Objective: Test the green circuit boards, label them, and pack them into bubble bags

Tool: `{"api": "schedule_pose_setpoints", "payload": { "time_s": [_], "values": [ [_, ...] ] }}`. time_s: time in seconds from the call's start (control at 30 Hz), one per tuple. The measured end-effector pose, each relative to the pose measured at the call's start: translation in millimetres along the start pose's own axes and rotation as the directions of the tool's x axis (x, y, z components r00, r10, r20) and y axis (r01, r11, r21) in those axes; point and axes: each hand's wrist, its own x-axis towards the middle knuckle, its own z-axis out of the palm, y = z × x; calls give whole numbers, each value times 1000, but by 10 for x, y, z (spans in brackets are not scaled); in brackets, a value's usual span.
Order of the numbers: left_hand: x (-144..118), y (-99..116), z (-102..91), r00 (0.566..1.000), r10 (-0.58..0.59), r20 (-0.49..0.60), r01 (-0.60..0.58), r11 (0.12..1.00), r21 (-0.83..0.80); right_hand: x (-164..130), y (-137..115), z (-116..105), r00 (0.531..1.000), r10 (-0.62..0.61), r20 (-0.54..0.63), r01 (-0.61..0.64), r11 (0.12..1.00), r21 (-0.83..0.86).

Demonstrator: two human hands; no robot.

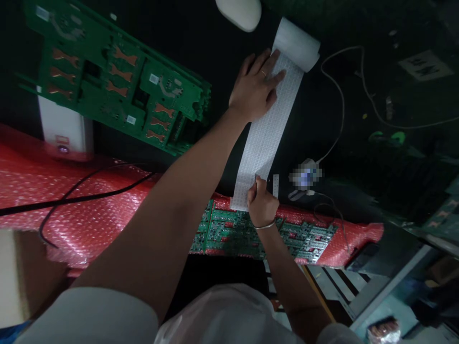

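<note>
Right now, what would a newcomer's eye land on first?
Probably the white label roll, unrolled down the middle of the dark table, the left hand flat near its rolled end, the right hand curled at its lower end. Next, the green circuit boards upper left and red bubble wrap below.

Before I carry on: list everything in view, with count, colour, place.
Label strip: one, white, centre, far end rolled.
Label piece: one, white, beside right hand.
Stacked boards: several, green, upper left.
Flat boards: count unclear, green, on wrap.
Bubble wrap: count unclear, red, near edge.
Box: one, white, left.
Mouse-like object: one, white, top centre.
Black cables: apparently two, lower left.
Pale cable: at least one, right.
Blurred device: one, pale, right.
Marked card: one, pale, upper right.
Carton-like block: one, tan, lower left.
Dim clutter: count unclear, mixed, lower right.
Table: one, black, beneath.
Left hand: one, on strip's upper part.
Right hand: one, at strip's near end.
</note>
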Motion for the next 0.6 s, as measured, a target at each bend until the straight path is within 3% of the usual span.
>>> {"api": "schedule_pose_setpoints", "payload": {
  "time_s": [0.17,0.6],
  "values": [
    [34,-1,60,996,-83,-13,82,994,-65,-31,-2,-13,999,12,42,-12,1000,-4],
    [41,-10,99,997,-70,-40,69,997,-19,-111,-8,-54,993,22,119,-23,1000,9]
  ]
}}
